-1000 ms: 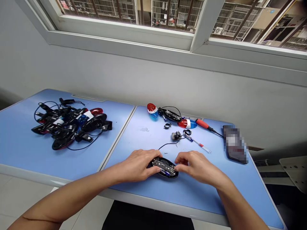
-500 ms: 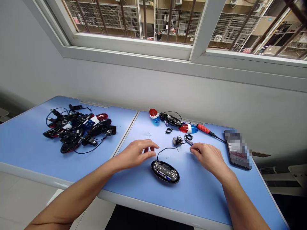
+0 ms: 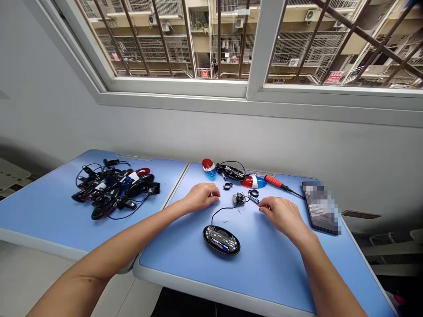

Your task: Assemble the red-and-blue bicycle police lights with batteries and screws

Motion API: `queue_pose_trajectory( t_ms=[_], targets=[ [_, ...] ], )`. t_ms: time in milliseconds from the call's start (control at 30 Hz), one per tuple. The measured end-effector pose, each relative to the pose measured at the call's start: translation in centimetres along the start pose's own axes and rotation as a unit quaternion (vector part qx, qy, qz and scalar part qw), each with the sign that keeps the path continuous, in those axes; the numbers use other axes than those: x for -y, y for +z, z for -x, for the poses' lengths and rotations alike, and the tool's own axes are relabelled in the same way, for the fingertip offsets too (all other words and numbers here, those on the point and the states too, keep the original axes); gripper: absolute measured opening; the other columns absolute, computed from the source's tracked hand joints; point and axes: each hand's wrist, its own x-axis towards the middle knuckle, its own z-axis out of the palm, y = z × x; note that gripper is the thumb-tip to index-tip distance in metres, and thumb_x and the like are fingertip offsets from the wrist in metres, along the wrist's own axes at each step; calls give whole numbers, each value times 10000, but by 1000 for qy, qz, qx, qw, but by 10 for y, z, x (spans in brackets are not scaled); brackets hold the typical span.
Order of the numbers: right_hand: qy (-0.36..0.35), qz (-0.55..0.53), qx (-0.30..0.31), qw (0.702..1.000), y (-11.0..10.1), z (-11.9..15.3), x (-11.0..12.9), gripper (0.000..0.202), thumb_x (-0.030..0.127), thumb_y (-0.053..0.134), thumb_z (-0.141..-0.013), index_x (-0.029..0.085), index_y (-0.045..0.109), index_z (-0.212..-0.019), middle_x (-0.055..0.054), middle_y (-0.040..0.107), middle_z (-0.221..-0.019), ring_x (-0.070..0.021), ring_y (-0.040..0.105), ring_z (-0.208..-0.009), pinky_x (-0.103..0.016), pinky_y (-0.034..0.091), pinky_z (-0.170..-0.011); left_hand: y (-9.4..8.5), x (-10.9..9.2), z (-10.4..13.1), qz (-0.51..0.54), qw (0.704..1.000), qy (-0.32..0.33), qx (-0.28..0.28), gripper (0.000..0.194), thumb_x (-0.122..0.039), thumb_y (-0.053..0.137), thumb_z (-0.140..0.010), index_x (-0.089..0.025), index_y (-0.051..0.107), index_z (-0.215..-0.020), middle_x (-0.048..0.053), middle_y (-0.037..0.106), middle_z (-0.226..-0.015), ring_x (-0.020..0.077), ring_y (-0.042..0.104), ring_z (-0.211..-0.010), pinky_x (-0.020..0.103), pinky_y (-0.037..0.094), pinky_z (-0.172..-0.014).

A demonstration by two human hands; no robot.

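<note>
My left hand [image 3: 202, 197] hovers over the table with its fingers loosely bent and apart, nothing in them. The fingertips of my right hand [image 3: 280, 215] are pinched at the near end of a slim blue-and-silver battery [image 3: 254, 199]. Beside that battery lies a black clamp ring [image 3: 254, 193]. An opened black oval light housing [image 3: 221, 240] rests circuit side up in front, with a battery in it. Its thin black cable [image 3: 216, 213] runs to a small black switch piece [image 3: 238, 199]. Small screws [image 3: 225, 221] lie between the housing and the switch piece.
Farther back are another opened housing [image 3: 233, 172], red-and-blue covers [image 3: 254, 182], a second ring [image 3: 228, 186] and a red-handled screwdriver [image 3: 276, 181]. A phone [image 3: 320, 211] lies at right. On the left table sits a pile of assembled lights [image 3: 115, 187]. A wall and window stand behind.
The view has tilted upward. My left hand has moved away from the oval housing toward the back, its fingers more curled. My right hand stays at the battery.
</note>
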Motion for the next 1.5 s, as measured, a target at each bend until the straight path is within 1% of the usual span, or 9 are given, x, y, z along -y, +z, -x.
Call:
queue_pose_trajectory(
  t_ms=[100,200,333,500,667,900,1100,1300,1500],
  targets=[
    [7,-17,-38,999,-5,0,-6,209,255,537,-902,294,742,-911,-5,749,-938,-201,654,-869,-278,361,-661,8,-3,-6,11,999,36,36,34,-198,702,-787,-211,727,-806,-5,716,-838,154,622,-760,236,427,-679],
    [-39,-70,-37,996,5,-1,2,184,246,562,-898,294,740,-907,9,746,-964,-189,654,-888,-274,390,-698,13,-6,-9,26,996,58,55,34,-186,731,-755,-218,728,-768,-24,712,-814,138,621,-752,219,429,-680],
    [-182,-131,-8,975,38,0,30,199,219,572,-909,271,728,-1022,-16,716,-1029,-169,647,-919,-269,426,-755,13,-3,-7,38,999,21,1,74,-215,658,-820,-186,726,-814,9,701,-819,148,607,-736,244,448,-703],
    [-266,-76,-8,961,65,2,50,277,235,550,-943,287,656,-1194,-57,649,-1117,-185,597,-1001,-268,415,-712,11,10,5,55,997,-11,-46,123,-235,615,-851,-168,715,-829,27,707,-846,150,611,-747,254,469,-719],
    [-250,-41,-3,967,68,2,52,223,198,484,-974,242,701,-1002,-55,659,-1042,-177,577,-962,-256,374,-662,8,21,2,35,996,-32,-77,124,-239,610,-853,-174,715,-861,31,707,-862,163,621,-770,265,472,-716],
    [-232,-39,-7,972,66,3,52,209,193,477,-973,212,685,-977,-56,661,-1012,-170,587,-946,-265,383,-699,17,17,-31,-25,995,-32,-92,170,-217,640,-852,-197,696,-1011,15,684,-897,145,602,-713,262,456,-700],
    [-226,-38,-6,973,65,4,50,191,216,491,-963,214,682,-968,-53,665,-994,-178,602,-938,-268,393,-703,13,17,-50,-118,986,-31,-110,269,-176,475,-946,-232,674,-1118,56,658,-1016,208,628,-914,292,456,-744],
    [-225,-38,-9,974,65,4,51,199,191,477,-959,205,675,-966,-64,670,-1000,-192,610,-942,-273,405,-713,6,23,-64,-221,974,21,-37,371,-62,445,-894,-245,670,-1126,84,629,-1049,219,623,-890,291,454,-690],
    [-222,-36,-9,974,65,4,51,194,200,480,-957,207,674,-965,-65,674,-1004,-191,614,-947,-270,406,-716,7,21,-65,-271,959,84,13,316,-4,430,-856,-176,641,-1018,119,600,-1087,226,595,-942,287,458,-704]
  ],
)
